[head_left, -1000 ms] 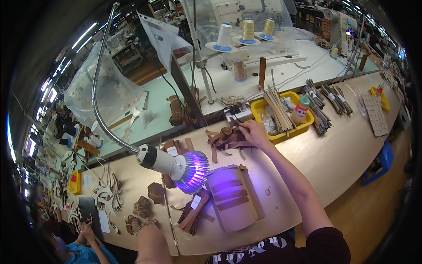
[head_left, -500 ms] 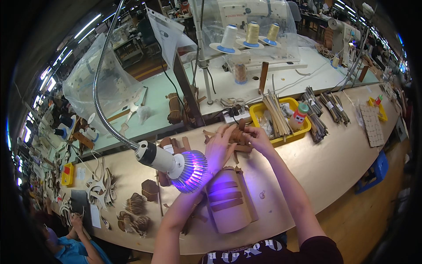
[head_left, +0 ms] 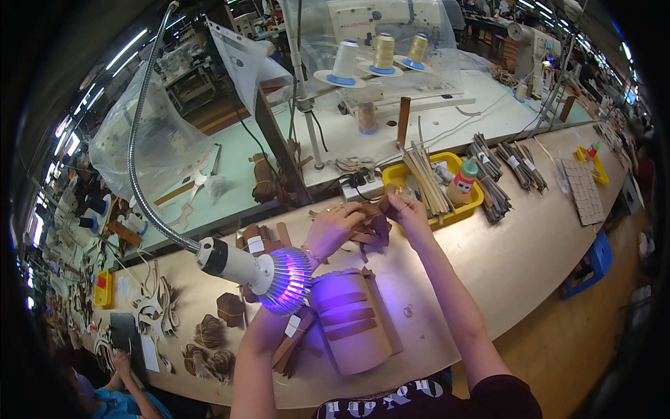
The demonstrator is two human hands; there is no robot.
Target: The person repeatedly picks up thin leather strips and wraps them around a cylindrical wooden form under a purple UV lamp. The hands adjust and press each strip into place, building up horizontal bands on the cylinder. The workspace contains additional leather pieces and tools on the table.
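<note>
My left hand (head_left: 335, 229) is closed over the near side of a loose pile of brown leather strips (head_left: 377, 230), its fingertips curled around some of them. My right hand (head_left: 409, 211) pinches the end of one brown strip at the pile's right side. Just below my hands lies a tan, rounded board (head_left: 356, 353) with several brown strips (head_left: 347, 313) laid across it in purple lamplight. The lamp (head_left: 287, 279) hangs over my left forearm and hides part of it.
A yellow tray (head_left: 447, 221) with thin sticks and a glue bottle (head_left: 463, 179) stands right of my hands. Banded strip bundles (head_left: 230, 307) lie at the left. A covered sewing machine (head_left: 377, 28) is behind. Another person's hand (head_left: 121, 363) works at far left.
The whole view has shifted a little. My left fingers, stretched over the strips before, are now curled around them. My right hand holds a strip end a bit higher.
</note>
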